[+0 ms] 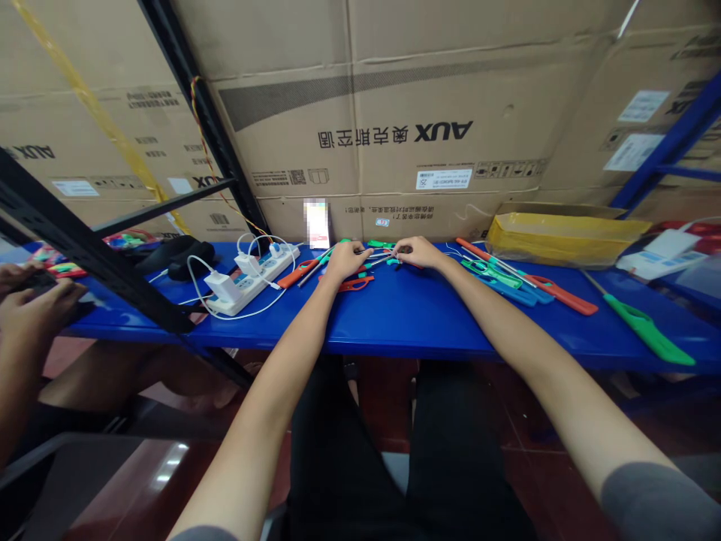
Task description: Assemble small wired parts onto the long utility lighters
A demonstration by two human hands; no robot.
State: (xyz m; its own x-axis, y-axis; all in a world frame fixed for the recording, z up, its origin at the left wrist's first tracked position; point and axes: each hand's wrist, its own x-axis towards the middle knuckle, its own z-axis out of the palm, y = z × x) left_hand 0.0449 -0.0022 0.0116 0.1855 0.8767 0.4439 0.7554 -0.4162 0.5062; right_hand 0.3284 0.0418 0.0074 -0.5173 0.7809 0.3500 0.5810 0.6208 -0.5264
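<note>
My left hand (348, 261) is closed over the near pile of lighter-like tools, its fingertips pinched; what they grip is too small to tell. My right hand (417, 252) is closed too, at the right end of that pile, with its fingertips on something small I cannot make out. Between and below the hands lie thin metal rods and an orange handle (356, 285). Left of my left hand rests another orange handle (297, 273). Beyond my right forearm are blue handles (507, 290), an orange-red one (565, 294) and a green one (647, 330) with a long metal rod.
On the blue table (388, 323), a white power strip (245, 284) with plugs and cables stands left; a lit phone (318, 225) leans behind. A yellow-taped box (563, 237) is back right. Black shelf posts and another person's hands (37, 300) are at left. Large cartons (394, 90) form the background.
</note>
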